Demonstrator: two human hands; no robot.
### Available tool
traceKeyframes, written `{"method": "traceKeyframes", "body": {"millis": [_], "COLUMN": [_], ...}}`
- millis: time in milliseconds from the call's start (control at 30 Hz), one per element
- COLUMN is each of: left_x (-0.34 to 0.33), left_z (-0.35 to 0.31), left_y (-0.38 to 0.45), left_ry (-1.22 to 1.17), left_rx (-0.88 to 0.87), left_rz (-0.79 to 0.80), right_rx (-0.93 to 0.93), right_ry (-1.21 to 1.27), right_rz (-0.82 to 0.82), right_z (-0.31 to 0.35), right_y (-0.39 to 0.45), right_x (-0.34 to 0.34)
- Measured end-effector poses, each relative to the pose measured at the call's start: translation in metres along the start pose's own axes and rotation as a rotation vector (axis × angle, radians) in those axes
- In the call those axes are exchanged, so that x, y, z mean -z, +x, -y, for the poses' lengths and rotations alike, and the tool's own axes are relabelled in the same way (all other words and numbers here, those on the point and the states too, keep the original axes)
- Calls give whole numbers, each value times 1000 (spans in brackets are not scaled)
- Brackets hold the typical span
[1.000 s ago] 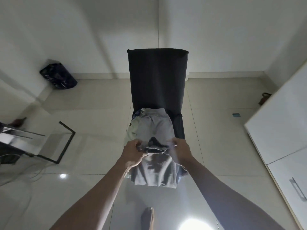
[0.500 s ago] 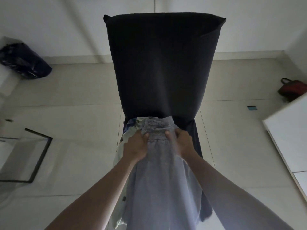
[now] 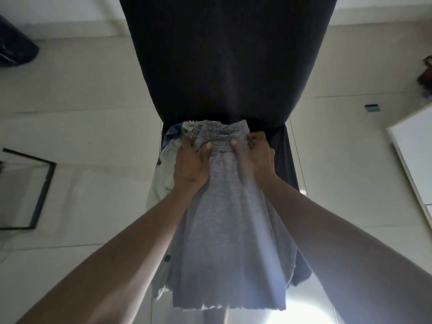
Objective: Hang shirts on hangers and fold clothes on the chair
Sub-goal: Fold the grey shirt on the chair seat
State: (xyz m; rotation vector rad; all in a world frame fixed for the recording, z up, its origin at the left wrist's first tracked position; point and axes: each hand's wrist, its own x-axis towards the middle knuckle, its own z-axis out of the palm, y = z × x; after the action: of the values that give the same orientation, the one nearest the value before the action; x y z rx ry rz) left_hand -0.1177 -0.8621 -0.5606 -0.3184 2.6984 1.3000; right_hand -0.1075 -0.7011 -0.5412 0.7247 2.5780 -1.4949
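1. Head view, the deciding relation: the grey garment (image 3: 224,220) runs lengthwise away from the grip toward the person, its long axis in line with the forearms. Its gathered waistband sits at the far end, against the foot of the dark chair (image 3: 224,66) back, and its raw hem hangs past the near edge of the seat.
2. Head view, the grip: the left hand (image 3: 190,164) and the right hand (image 3: 254,160) both pinch the waistband, thumbs on top and fingers curled into the cloth. They sit side by side, level with each other, neither nearer the hem, with a short span of band between them.
3. Head view, judgement: any fold would likely bring the held end back over the length below it, or the hem up to it.
4. Head view, the garment's look: soft heathered grey knit, smocked at the band, flaring wider toward the hem.
5. Head view, beside the left hand: pale and blue clothes (image 3: 168,160) lie under the grey piece on the seat.
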Motion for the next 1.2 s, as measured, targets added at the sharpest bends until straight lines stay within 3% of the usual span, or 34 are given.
{"method": "traceKeyframes", "body": {"millis": [200, 367, 467, 600, 767, 967, 1100, 1200], "left_x": [21, 31, 31, 26, 18, 30, 26, 23], "left_z": [17, 67, 96, 132, 150, 146, 141, 135], "left_y": [-90, -182, -231, -277, -282, -280, -287, -284], "left_ry": [96, 120, 141, 60, 207, 375, 296, 54], "left_rx": [75, 242, 372, 542, 385, 256, 403, 618], "left_rz": [-28, -4, 59, 158, 79, 50, 23, 62], "right_rx": [78, -15, -204, -225, -146, -214, -323, -512], "right_ry": [-11, -92, -64, -197, -288, -142, -111, 162], "right_rz": [-9, 8, 44, 124, 222, 170, 111, 123], "right_z": [-20, -64, -95, -151, -184, -189, -195, -204], "right_y": [-61, -149, -192, -233, -258, -260, -260, -253], "right_x": [24, 43, 48, 49, 59, 71, 62, 58]}}
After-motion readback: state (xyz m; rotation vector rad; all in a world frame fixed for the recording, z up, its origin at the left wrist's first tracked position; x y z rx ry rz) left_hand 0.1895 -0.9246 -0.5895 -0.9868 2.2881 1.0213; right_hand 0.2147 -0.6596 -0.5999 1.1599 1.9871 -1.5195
